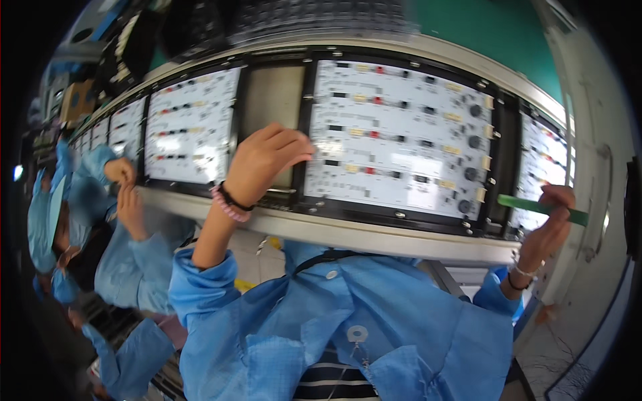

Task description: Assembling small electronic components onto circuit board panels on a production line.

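A white circuit board in a black frame lies in front of me, with rows of black, red and cream parts and round black components along its right side. My left hand is at the board's left edge, fingers bent and pressed together; whatever they may pinch is hidden. A pink band and a dark band circle that wrist. Farther right, my right hand grips a flat green stick. It points left, over the frame's edge beside another white board.
More framed boards continue leftward along the pale rail. Between two frames is a beige gap. Dark ridged trays stand beyond the line. At left, a co-worker in blue has both hands near the rail.
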The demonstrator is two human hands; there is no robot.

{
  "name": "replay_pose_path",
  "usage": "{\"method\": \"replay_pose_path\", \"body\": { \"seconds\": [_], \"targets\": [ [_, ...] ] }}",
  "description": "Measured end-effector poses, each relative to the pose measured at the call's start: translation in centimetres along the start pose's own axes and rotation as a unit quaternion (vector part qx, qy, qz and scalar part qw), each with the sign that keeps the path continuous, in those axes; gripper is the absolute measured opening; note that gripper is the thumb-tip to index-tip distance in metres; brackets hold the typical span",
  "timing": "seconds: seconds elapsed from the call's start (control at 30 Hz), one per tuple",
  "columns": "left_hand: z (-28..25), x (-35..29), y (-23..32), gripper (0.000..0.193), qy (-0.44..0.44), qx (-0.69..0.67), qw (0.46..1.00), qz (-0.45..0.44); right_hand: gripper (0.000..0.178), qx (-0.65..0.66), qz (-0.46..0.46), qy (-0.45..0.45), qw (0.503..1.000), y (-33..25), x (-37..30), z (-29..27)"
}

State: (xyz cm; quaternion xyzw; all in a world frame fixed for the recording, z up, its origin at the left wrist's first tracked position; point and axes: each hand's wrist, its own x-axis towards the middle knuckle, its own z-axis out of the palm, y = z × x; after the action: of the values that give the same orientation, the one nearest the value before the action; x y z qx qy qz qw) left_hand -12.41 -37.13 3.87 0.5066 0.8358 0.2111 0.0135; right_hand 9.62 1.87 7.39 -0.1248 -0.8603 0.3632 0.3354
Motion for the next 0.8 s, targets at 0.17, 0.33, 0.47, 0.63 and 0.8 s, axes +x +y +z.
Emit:
{"method": "replay_pose_path", "body": {
  "seconds": [0.17, 0.33, 0.47, 0.63, 0.8],
  "targets": [
    [0.1, -0.5, 0.6, 0.022, 0.014, 0.015, 1.000, -0.001, 0.036, 0.019, 0.029, 0.007, 0.999, 0.1, -0.7, 1.0],
    [0.5, -0.5, 2.9, 0.037, 0.037, 0.035, 0.997, -0.058, 0.041, -0.029, -0.034, -0.051, 0.998, 1.1, -1.4, 1.0],
    [0.3, -0.8, 3.3, 0.042, 0.041, 0.019, 0.997, -0.059, 0.037, -0.013, -0.046, -0.085, 0.995, 1.7, -1.9, 1.0],
    [0.3, -1.1, 3.5, 0.039, 0.048, 0.012, 0.997, -0.061, 0.036, -0.022, -0.054, -0.113, 0.992, 2.2, -2.0, 1.7],
    [0.2, -1.4, 4.2, 0.036, 0.054, -0.004, 0.996, -0.069, 0.037, 0.059, -0.076, -0.017, 0.995, 3.3, -1.4, 2.0]
  ]
}}
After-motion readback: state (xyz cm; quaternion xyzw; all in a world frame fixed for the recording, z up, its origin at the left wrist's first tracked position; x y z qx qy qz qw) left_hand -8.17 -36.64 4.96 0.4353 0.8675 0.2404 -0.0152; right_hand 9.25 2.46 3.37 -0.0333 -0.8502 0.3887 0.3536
